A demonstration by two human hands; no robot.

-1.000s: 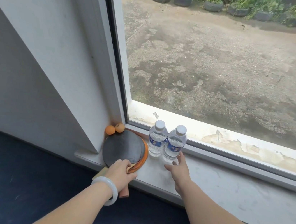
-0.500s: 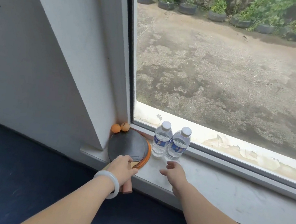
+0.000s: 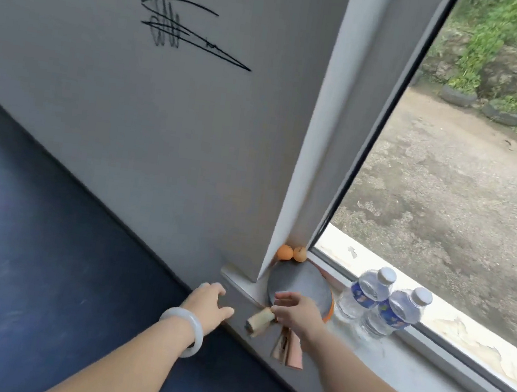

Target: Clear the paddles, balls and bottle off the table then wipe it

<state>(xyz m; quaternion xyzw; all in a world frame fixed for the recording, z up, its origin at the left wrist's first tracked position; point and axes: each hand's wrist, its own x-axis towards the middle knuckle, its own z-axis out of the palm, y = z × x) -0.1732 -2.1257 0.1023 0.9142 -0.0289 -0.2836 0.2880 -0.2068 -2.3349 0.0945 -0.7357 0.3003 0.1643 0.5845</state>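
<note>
1. Two stacked wooden paddles, black rubber face on top (image 3: pixel 299 286), lie on the grey stone windowsill (image 3: pixel 424 375), handles overhanging its edge.
2. Two orange balls (image 3: pixel 285 252) sit in the corner behind the paddles.
3. Two clear plastic water bottles with blue labels (image 3: pixel 366 292) stand upright just right of the paddles.
4. Right hand (image 3: pixel 297 314) is on the paddles at the handle base; cannot tell whether it grips.
5. Left hand (image 3: pixel 208 304) is beside the sill's end, fingers spread, holding nothing.

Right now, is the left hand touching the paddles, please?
Apart. The head view shows the left hand beside the paddles, with bare sill showing between them.
</note>
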